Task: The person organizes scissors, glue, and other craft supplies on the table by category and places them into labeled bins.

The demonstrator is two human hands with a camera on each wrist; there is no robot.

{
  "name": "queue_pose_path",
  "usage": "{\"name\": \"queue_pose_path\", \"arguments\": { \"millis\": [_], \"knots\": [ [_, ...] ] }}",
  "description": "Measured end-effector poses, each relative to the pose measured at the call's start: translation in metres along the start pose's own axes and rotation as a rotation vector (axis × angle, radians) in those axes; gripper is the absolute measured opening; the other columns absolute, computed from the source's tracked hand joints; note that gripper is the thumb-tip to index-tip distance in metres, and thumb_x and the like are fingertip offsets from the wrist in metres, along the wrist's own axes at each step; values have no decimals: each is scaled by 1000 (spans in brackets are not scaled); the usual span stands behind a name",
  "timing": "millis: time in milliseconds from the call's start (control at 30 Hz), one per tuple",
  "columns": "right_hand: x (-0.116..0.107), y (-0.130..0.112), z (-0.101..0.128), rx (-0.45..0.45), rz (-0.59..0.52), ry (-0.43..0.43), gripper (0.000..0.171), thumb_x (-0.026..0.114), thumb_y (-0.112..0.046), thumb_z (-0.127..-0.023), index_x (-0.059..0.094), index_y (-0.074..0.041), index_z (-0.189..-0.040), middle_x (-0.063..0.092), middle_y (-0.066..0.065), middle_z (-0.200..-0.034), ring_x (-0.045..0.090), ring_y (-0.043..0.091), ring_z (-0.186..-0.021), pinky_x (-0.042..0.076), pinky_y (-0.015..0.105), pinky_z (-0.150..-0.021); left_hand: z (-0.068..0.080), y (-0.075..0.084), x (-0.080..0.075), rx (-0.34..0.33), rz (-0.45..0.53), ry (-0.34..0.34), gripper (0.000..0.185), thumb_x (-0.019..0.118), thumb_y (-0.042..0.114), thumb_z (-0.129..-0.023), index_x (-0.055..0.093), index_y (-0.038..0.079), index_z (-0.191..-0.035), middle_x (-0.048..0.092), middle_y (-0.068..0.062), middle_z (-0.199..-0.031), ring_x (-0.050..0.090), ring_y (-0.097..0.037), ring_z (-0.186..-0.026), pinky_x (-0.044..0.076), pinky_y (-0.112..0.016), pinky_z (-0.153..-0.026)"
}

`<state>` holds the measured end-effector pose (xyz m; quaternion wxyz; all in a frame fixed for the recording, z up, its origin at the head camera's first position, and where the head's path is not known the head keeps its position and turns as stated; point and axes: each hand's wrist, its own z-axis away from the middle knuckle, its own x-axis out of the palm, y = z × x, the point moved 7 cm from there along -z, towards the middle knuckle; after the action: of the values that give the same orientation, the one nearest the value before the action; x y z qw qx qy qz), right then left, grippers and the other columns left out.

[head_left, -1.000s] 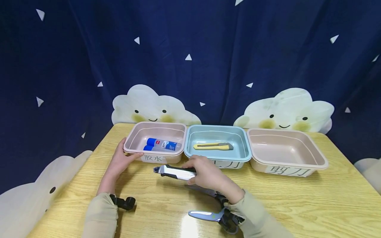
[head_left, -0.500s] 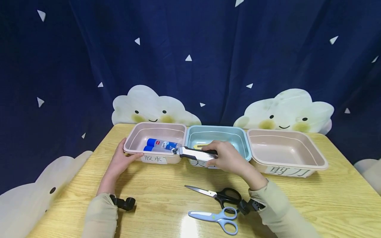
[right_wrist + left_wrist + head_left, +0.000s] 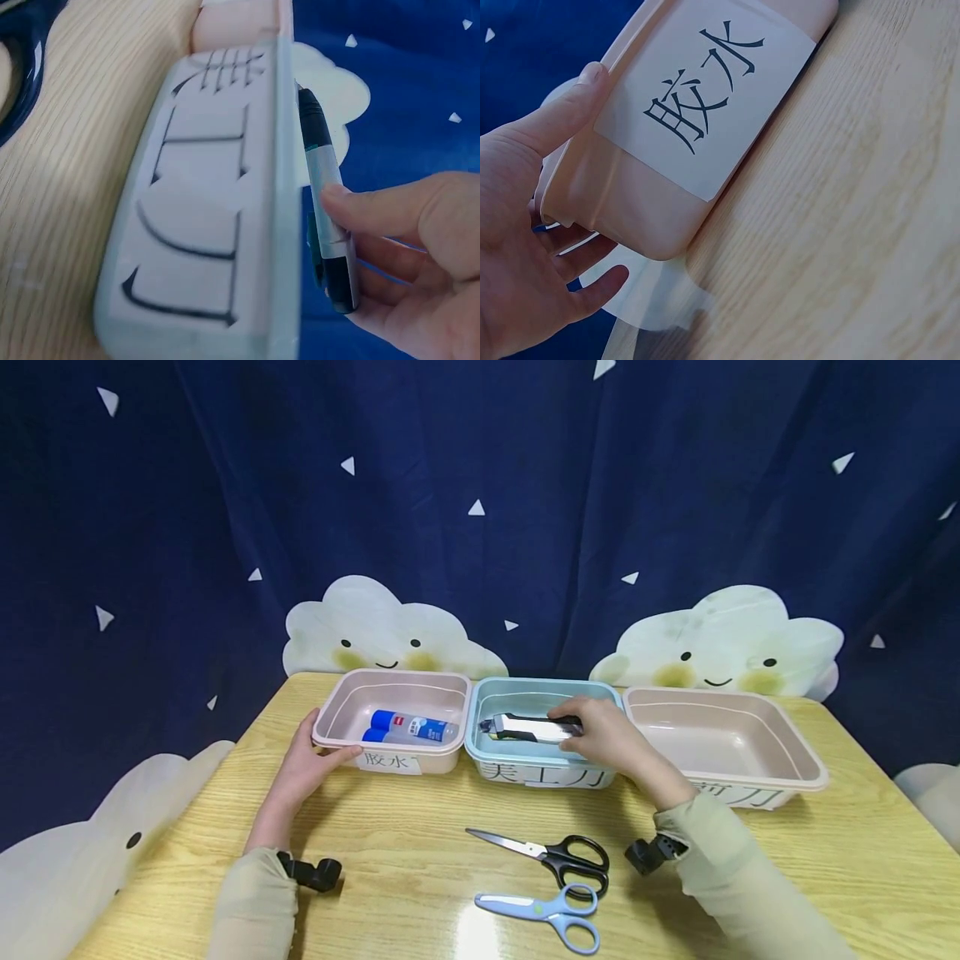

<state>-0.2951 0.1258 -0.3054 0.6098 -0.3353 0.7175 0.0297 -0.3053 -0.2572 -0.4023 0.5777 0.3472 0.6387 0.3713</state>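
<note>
My right hand (image 3: 600, 739) holds a silver and black utility knife (image 3: 525, 727) over the blue middle bin (image 3: 487, 758), fingers pinched on its handle; the right wrist view shows the utility knife (image 3: 324, 199) just above the blue bin's rim (image 3: 283, 225). A yellow knife lies mostly hidden under it. My left hand (image 3: 303, 768) rests against the front left corner of the pink left bin (image 3: 333, 739), thumb on its rim; in the left wrist view the left hand (image 3: 525, 225) touches the pink bin (image 3: 652, 202). Two blue-capped glue bottles (image 3: 408, 727) lie inside.
An empty pink bin (image 3: 795, 760) stands at the right. Black scissors (image 3: 555, 853) and light blue scissors (image 3: 543, 914) lie on the wooden table (image 3: 825, 860) near the front. A dark blue curtain with cloud cut-outs hangs behind.
My right hand has carried the silver knife from the table in front of the bins up and back, over the blue bin. The left hand has stayed put.
</note>
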Motion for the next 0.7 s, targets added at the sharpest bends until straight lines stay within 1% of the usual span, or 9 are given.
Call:
{"name": "queue_pose_path", "arguments": {
  "millis": [233,300,400,533,633,700],
  "knots": [
    [12,26,-6,16,-21,-45,38,75,-2,-67,67,0,-104,66,14,-104,57,32,-102,45,44,-88,0,0,0,3,2,3,105,74,37,-73,4,10,-146,21,-19,-146,23,-37,-132,19,-56,-106],
    [16,32,-8,20,-26,-58,38,76,-2,-65,67,0,-102,67,13,-102,58,29,-99,45,43,-87,0,-1,0,3,-2,5,105,74,37,-74,4,10,-146,20,-19,-147,22,-37,-132,19,-56,-106],
    [23,39,-10,33,-43,-74,37,78,-2,-63,68,-1,-98,68,10,-97,60,25,-92,47,41,-83,0,-1,-1,3,-4,7,105,74,37,-74,3,10,-146,20,-19,-147,22,-37,-132,18,-56,-106],
    [31,50,-13,76,-70,-92,36,79,-2,-62,69,-1,-96,69,10,-93,61,24,-88,48,39,-79,0,-1,0,2,0,4,105,74,38,-74,3,10,-146,20,-19,-147,22,-37,-133,18,-57,-106],
    [36,57,-15,126,-82,-116,36,79,-2,-62,69,-2,-96,69,10,-95,60,25,-91,47,40,-82,0,-1,0,-1,1,1,105,74,38,-74,3,10,-146,20,-19,-147,21,-37,-133,18,-57,-106],
    [39,60,-16,143,-84,-133,36,79,-2,-62,69,-2,-96,69,10,-95,60,25,-92,47,41,-84,0,-1,0,-4,-2,0,106,74,39,-74,2,11,-146,19,-19,-148,21,-37,-133,18,-57,-106]
  ]
}}
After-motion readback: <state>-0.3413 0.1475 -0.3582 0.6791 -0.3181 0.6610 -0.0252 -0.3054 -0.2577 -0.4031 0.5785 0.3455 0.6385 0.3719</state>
